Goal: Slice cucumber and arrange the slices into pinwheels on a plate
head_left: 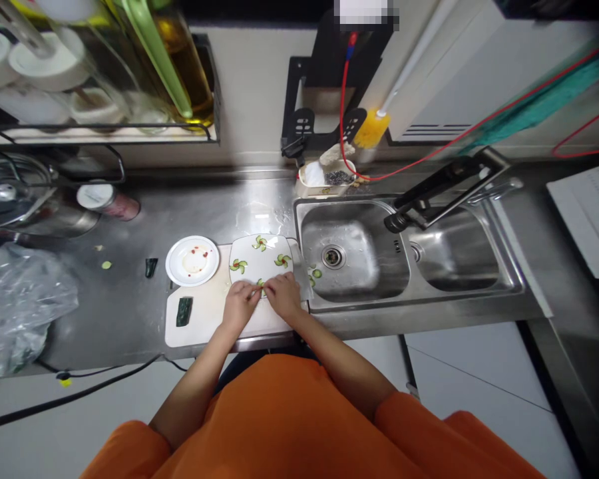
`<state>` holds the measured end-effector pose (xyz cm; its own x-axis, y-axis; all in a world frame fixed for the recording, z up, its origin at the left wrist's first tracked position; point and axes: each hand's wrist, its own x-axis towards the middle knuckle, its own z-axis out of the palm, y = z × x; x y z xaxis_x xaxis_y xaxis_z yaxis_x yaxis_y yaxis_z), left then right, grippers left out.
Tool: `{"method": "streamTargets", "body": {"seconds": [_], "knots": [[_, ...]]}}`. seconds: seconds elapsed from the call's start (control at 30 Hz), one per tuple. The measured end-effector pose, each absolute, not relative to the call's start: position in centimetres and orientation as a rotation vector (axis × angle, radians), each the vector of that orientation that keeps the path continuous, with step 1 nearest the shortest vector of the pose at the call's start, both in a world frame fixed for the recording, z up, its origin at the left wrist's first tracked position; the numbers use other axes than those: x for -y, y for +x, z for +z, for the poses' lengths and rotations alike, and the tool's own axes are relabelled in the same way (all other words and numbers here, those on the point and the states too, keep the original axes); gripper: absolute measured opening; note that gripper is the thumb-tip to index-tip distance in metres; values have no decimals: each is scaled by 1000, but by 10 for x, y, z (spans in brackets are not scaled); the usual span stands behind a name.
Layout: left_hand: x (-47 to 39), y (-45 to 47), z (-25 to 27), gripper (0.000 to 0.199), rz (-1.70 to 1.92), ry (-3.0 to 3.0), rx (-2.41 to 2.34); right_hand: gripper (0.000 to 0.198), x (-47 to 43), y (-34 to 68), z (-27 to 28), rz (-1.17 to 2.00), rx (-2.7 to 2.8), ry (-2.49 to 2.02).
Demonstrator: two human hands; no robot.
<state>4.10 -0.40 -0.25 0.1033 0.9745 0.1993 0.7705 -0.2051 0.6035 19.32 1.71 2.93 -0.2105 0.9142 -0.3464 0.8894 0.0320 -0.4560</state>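
Observation:
A white squarish plate (252,249) lies on the white cutting board (217,326). Fans of thin green cucumber slices (260,243) with red centres are set near its edges. At the plate's near edge, the fingertips of my left hand (240,307) and my right hand (285,297) come together in a pinch over the nearest cucumber fan (261,283). My fingers partly cover that fan, and any small piece between them is hidden. A round white plate (174,261) with small red bits sits to the left. In front of it rests a dark green cucumber piece (184,311).
Right of the board is a double steel sink (354,283) with a black tap (429,189); cucumber slices (316,273) lie by its left edge. Leftward on the counter are another cucumber piece (150,267), a lidded jar (108,201) and a plastic bag (24,299).

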Motion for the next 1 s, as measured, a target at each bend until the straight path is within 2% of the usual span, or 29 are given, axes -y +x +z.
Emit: {"method": "streamTargets", "body": {"seconds": [1.0], "knots": [[3,39,-4,13,816,1980,-1770,23,-15,197,34,893,2196,-1958]]}}
